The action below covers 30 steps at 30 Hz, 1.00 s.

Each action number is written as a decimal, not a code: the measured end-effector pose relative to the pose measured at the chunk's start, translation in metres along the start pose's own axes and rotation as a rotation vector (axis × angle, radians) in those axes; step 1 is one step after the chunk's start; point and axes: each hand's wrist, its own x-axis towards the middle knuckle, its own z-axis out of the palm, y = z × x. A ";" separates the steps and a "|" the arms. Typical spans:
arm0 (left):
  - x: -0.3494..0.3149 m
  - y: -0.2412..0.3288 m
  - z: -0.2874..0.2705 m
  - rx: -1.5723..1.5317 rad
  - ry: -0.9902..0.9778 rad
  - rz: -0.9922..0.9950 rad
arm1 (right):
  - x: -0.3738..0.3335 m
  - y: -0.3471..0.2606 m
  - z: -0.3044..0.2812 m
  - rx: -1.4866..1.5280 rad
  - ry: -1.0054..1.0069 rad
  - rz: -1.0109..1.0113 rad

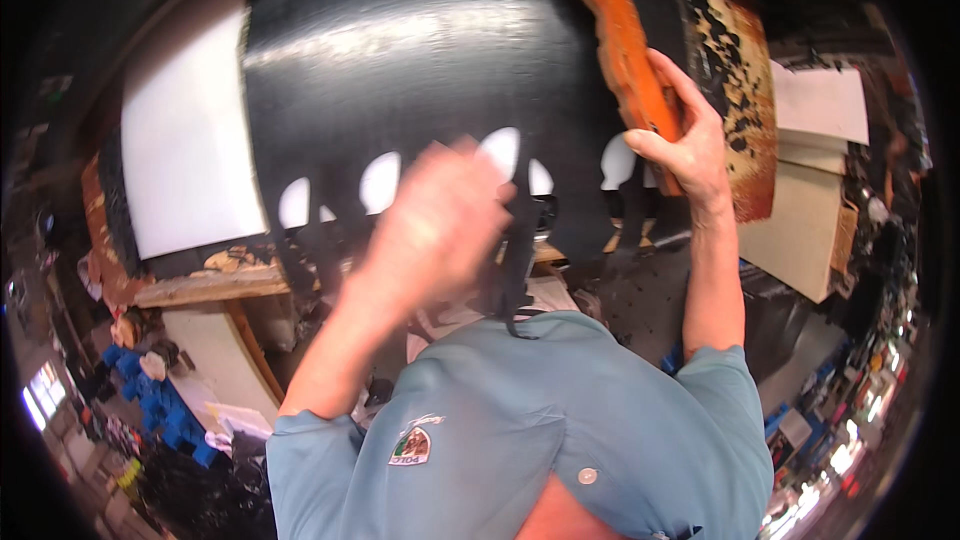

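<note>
Your right hand (pixel 690 145) reaches far right, fingers wrapped around a rough orange foam block (pixel 620 40) lying against the glossy black sheet (pixel 430 70). Your left hand (pixel 440 225) is raised mid-scene (blurred; I cannot tell its grip), near the sheet's scalloped lower edge.

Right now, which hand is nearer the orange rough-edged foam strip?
Right. The right hand grips the orange rough-edged foam strip at its lower end, against the black sheet. The left hand, blurred, is apart from it, lower and to its left.
</note>
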 end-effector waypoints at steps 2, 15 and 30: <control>-0.007 -0.061 -0.045 0.290 0.250 -0.191 | -0.003 -0.002 0.008 -0.103 0.018 -0.046; -0.065 -0.122 -0.095 0.397 0.334 -0.406 | -0.013 -0.045 0.072 -0.174 0.120 0.063; -0.060 -0.133 -0.083 0.346 0.491 -0.319 | 0.045 -0.125 0.298 -0.415 0.049 -0.338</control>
